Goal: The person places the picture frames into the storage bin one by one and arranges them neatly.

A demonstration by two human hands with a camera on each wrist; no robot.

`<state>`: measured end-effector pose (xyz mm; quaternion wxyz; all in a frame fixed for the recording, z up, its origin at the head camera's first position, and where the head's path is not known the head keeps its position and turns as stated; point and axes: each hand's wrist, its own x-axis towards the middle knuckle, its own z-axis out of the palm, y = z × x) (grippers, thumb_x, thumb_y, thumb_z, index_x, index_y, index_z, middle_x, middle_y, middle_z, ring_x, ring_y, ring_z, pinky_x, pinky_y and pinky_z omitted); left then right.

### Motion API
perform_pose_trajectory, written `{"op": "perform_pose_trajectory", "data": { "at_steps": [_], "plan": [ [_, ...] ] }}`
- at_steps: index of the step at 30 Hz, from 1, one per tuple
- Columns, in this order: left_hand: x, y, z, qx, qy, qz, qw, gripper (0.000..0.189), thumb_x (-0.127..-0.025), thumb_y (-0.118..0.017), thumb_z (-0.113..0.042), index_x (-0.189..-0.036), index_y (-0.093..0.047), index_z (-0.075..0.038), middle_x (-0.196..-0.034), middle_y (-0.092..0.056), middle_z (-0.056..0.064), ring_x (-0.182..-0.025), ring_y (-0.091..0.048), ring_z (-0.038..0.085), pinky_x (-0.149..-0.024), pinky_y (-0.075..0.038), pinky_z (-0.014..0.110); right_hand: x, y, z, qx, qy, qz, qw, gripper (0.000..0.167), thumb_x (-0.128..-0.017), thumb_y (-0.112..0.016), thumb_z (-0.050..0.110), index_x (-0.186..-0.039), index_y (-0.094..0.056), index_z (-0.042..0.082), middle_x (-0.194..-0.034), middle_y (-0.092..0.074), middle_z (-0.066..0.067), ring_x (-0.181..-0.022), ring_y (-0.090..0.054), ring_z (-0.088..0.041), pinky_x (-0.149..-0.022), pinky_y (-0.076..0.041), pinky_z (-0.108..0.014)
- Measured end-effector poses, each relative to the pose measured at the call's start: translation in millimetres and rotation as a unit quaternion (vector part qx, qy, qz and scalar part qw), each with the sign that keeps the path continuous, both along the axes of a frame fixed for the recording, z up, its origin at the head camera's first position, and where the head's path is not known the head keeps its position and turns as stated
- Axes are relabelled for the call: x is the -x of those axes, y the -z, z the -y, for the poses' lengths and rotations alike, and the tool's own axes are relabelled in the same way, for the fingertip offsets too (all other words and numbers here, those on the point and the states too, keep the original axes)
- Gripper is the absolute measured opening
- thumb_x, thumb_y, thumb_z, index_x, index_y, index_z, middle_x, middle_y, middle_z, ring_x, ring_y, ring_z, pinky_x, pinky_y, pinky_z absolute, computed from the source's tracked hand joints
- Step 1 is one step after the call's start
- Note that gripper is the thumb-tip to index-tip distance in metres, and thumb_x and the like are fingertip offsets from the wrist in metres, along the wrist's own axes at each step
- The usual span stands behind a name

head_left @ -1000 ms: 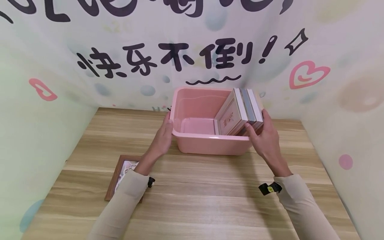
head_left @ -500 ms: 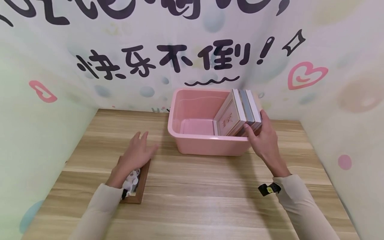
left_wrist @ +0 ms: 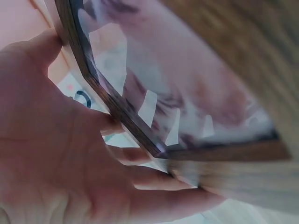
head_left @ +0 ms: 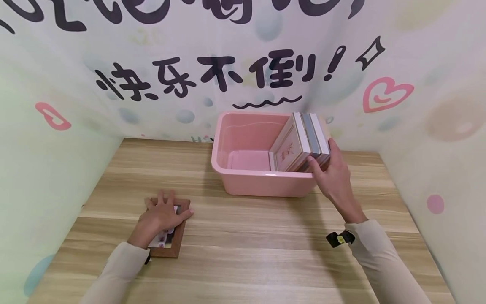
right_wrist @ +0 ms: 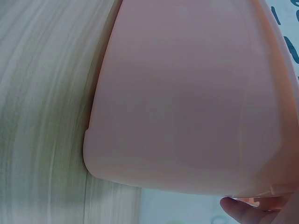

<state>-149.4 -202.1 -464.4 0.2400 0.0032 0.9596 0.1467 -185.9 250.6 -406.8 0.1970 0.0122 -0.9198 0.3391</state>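
Observation:
A brown wooden picture frame (head_left: 175, 236) with an animal picture lies flat at the table's left. Over it spreads my left hand (head_left: 161, 215), fingers straight toward its far edge and thumb by its right edge. The left wrist view shows the frame's glass (left_wrist: 187, 88) mirroring the spread fingers (left_wrist: 154, 182); whether the fingertips touch the frame I cannot tell. My right hand (head_left: 336, 179) grips the near right corner of a pink plastic bin (head_left: 265, 183), thumb over the rim beside the stacked picture frames (head_left: 307, 135). Inside the bin's right end those frames lean upright. The bin's wall (right_wrist: 182, 107) fills the right wrist view.
A wood-grain table (head_left: 258, 249) carries everything. Behind the bin hangs a printed cloth (head_left: 174, 114) with black characters, and pale side walls (head_left: 436, 169) close in left and right.
My left hand has let go of the bin's left rim and moved left and toward me, over the brown picture frame. The right hand stays at the bin's corner.

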Motion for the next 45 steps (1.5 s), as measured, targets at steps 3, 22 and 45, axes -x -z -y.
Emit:
{"op": "perform_pose_trajectory", "data": {
  "at_steps": [3,22,45],
  "plan": [
    [1.6,-0.2,-2.0,0.002,-0.015,-0.008,0.9999,0.106,-0.088,-0.053,-0.068,-0.154,-0.015,0.006,-0.152,-0.01,0.038,-0.131,-0.011,0.071,-0.075,-0.045,0.075,-0.2,-0.2,0,0.001,0.0,0.003,1.0,0.078,-0.095,-0.058,0.042,-0.157,-0.023,0.009,-0.144,-0.044,-0.023,-0.125,-0.048,-0.039,-0.098,-0.042,-0.063],
    [14.3,-8.8,-6.9,-0.044,-0.051,-0.089,0.9938,0.083,-0.083,-0.063,-0.06,-0.134,-0.047,0.004,-0.136,-0.031,0.037,-0.122,-0.03,0.062,-0.075,-0.039,0.076,0.8,1.4,-2,0.0,-0.001,0.0,1.0,0.077,-0.095,-0.057,0.043,-0.156,-0.024,0.01,-0.143,-0.045,-0.023,-0.122,-0.05,-0.039,-0.095,-0.043,-0.063],
    [40.9,-82.2,-32.1,-0.149,-0.033,-0.398,0.9047,0.073,-0.077,-0.077,-0.047,-0.129,-0.051,-0.003,-0.14,-0.032,0.026,-0.126,-0.029,0.05,-0.092,-0.039,0.069,0.0,-1.1,0,-0.003,0.001,0.0,1.0,0.077,-0.096,-0.058,0.04,-0.156,-0.024,0.008,-0.143,-0.044,-0.024,-0.123,-0.049,-0.04,-0.097,-0.042,-0.063]
  ]
}}
